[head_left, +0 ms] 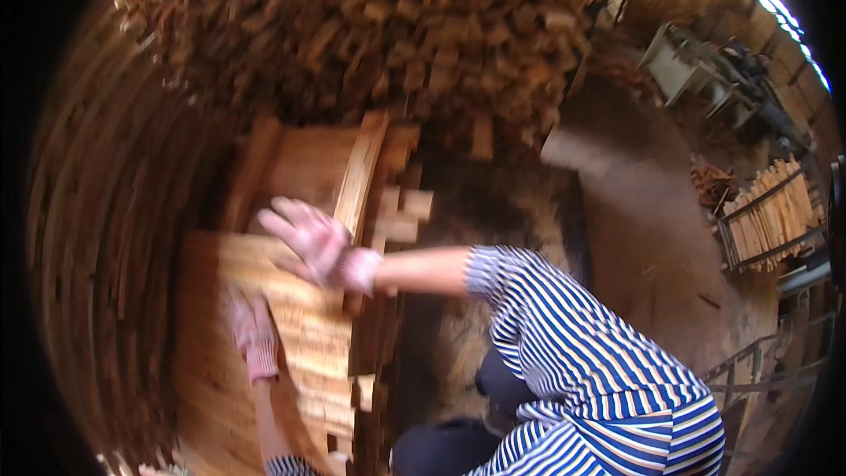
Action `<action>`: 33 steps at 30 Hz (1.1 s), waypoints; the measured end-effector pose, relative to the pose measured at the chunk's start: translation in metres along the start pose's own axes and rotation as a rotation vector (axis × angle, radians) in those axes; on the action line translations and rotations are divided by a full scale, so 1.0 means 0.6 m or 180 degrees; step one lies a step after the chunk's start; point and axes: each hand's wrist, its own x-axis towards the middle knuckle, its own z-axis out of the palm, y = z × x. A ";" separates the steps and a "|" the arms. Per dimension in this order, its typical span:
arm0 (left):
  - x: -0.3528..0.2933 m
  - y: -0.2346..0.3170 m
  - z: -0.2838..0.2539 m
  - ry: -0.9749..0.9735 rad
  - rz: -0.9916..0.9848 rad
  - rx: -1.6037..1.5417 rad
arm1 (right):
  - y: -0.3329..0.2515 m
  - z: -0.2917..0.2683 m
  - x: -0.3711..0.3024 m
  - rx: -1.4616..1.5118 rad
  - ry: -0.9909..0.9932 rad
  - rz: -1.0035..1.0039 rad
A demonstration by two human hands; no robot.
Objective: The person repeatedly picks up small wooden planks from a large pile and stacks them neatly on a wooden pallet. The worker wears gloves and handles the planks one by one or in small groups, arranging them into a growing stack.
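My left hand (254, 333), in a pinkish knit glove, lies on the light wooden boards (304, 370) of a stack with its fingers stretched out. Farther ahead, my right hand (313, 242), gloved alike, has its fingers apart and holds nothing. It is over the far edge of the top boards, close to a wooden strip (359, 172) that lies lengthwise on the stack. Whether the right hand touches the wood, I cannot tell. Motion blurs both hands somewhat. Beyond them, a lower layer of reddish boards (308, 159) shows between the strip and another strip (253, 172).
A tall pile of wooden pieces (397, 26) rises ahead, and stacked planks (106, 238) form a wall at my left. Uneven board ends (407, 214) stick out on the stack's right side. On the right are a machine (705, 75) and a rack of light slats (771, 216).
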 end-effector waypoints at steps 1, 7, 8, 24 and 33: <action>0.004 -0.003 0.006 0.0070 0.0034 -0.0046 | 0.010 -0.026 -0.035 -0.0119 0.0201 -0.0066; -0.042 0.066 -0.085 -0.0099 0.1292 -0.0180 | 0.052 -0.177 -0.101 -0.1087 -0.0357 0.0584; -0.061 0.076 -0.105 -0.0359 0.1522 -0.0490 | 0.066 -0.185 -0.087 -0.1096 -0.0350 0.0499; -0.048 0.034 -0.151 -0.1449 0.2095 -0.0577 | 0.027 -0.165 0.263 -0.0200 -0.1284 0.0610; 0.010 0.134 -0.162 -0.3151 0.0659 -0.0384 | -0.146 -0.494 0.243 0.0054 -0.2649 0.2865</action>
